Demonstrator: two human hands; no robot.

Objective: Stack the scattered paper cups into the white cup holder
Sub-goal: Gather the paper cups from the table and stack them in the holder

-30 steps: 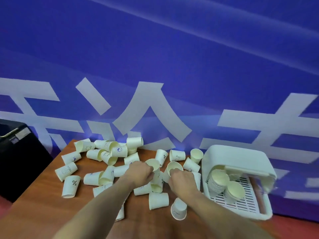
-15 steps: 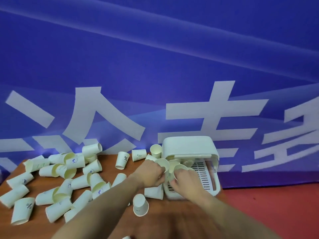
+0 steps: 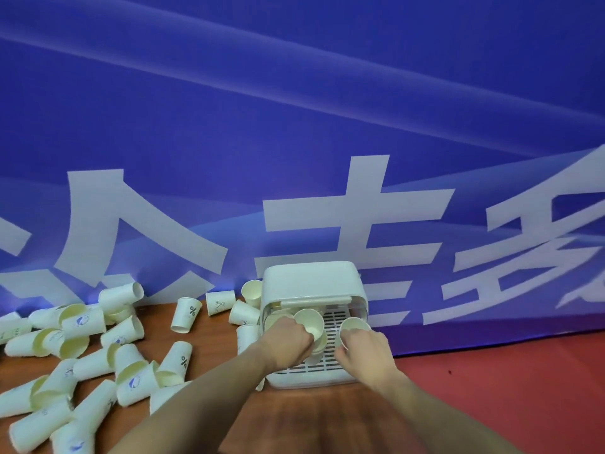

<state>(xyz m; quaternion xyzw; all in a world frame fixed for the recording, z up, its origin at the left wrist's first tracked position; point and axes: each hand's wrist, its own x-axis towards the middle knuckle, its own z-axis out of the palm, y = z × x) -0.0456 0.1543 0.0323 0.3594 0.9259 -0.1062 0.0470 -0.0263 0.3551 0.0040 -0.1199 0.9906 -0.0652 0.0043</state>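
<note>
Here both hands work over the slotted plastic tray of the white cup holder (image 3: 312, 281), a rounded box with a smooth domed lid. The left hand (image 3: 288, 344) curls its fingers round a cream paper cup (image 3: 311, 322), mouth up and tilted, just above a second cup lying under it. The right hand (image 3: 365, 350) grips another cup (image 3: 353, 324) beside the first. Left of the left hand, tapered paper cups (image 3: 127, 334) lie scattered on their sides across the glossy wooden table (image 3: 311, 421).
</note>
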